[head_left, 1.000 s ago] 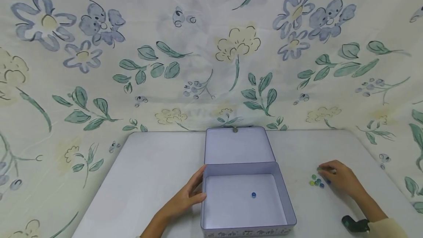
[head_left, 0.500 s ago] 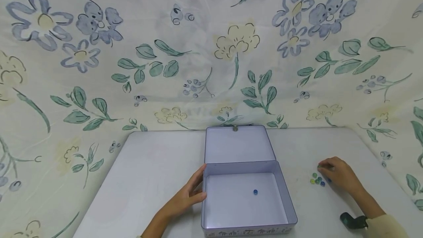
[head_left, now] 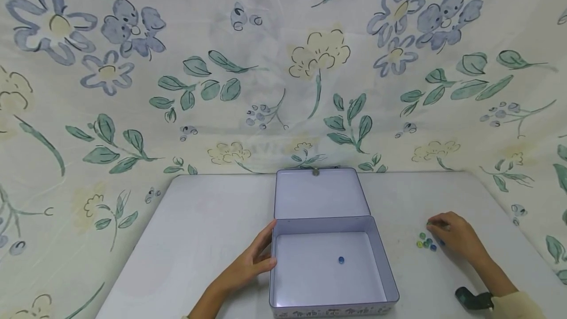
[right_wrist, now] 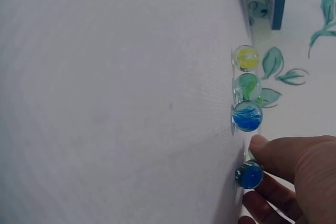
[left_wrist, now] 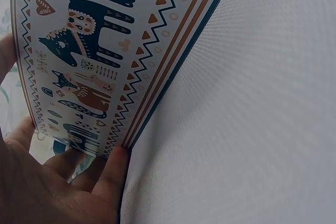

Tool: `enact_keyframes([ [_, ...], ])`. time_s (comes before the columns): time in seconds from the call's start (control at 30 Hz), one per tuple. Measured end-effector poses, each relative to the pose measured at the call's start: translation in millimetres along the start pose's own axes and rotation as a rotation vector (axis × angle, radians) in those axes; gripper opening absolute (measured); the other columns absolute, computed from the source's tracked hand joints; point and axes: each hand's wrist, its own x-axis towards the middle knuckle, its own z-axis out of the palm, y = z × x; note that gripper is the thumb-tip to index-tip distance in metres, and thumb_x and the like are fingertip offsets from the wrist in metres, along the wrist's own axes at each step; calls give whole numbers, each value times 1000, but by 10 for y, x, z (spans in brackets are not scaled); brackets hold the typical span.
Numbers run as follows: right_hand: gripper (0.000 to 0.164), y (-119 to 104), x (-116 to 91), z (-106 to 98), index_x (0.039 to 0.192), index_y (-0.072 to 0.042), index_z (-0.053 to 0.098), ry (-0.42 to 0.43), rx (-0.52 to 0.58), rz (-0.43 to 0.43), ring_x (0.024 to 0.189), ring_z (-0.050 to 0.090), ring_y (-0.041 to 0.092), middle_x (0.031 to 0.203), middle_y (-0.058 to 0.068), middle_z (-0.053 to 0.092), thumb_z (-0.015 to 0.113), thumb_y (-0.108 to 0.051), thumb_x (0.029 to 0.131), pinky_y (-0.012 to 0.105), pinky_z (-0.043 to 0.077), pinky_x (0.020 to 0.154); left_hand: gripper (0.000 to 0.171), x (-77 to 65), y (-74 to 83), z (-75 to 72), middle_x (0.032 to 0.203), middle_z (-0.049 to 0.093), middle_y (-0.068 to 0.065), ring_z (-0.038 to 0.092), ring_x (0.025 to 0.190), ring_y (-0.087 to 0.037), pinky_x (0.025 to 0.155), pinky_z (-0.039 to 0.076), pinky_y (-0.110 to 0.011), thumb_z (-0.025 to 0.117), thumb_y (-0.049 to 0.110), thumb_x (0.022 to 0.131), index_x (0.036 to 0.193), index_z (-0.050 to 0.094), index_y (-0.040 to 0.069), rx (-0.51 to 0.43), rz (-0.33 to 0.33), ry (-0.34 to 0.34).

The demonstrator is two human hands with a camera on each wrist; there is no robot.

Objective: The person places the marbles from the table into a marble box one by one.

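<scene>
An open lilac tin box (head_left: 387, 255), patterned with animals outside, stands on the table with one blue marble (head_left: 341, 260) on its floor. My left hand (head_left: 248, 265) holds the box's left side. Its thumb lies at the rim and its fingers reach toward the back corner in the left wrist view. My right hand (head_left: 458, 235) pinches a green marble (head_left: 428, 224) between thumb and fingertips, right of the box. Close beside those fingers sits a blue marble (right_wrist: 249, 175), which partly hides the pinched one in the right wrist view. Yellow (right_wrist: 245, 58), green (right_wrist: 248, 86) and blue marbles (right_wrist: 247, 116) cluster nearby.
The box's lid (head_left: 321, 193) is folded back behind it. A white table (head_left: 199, 220) carries everything, with a flowered cloth (head_left: 266, 78) hanging behind and at the sides. A dark camera (head_left: 473, 299) is strapped at my right wrist.
The blue marble inside the box shifts slightly, first away from me and then partly back. Both hands keep about the same place and pose.
</scene>
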Motion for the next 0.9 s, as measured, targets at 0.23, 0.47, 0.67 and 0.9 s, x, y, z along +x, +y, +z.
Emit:
enact_keyframes([
  [0.23,24,-28,-19,-38,110,4,67,-26,11,42,98,65,41,104,22,70,69,-12,92,54,54,82,81,7,-22,1,169,-1,-17,5,153,-48,119,34,-44,55,12,101,162,3,29,9,5,1],
  [0.47,27,-6,-1,-69,117,2,65,-45,11,97,101,65,44,109,23,70,64,-15,96,54,54,78,82,21,-40,10,168,-2,-19,5,152,-50,115,28,-67,54,11,101,162,3,25,11,24,2],
  [0.67,26,-38,-1,-114,117,2,65,-33,21,91,101,65,43,108,22,71,64,-14,96,54,54,80,82,21,-44,17,168,-2,-19,5,152,-50,115,28,-68,54,12,101,162,2,26,5,29,-6],
  [0.9,35,-165,37,-236,121,-2,66,-34,107,76,102,65,23,117,20,70,62,-29,100,39,55,83,81,22,-60,-5,168,-2,-19,4,151,-53,114,27,-69,54,11,101,162,3,25,9,29,-1],
])
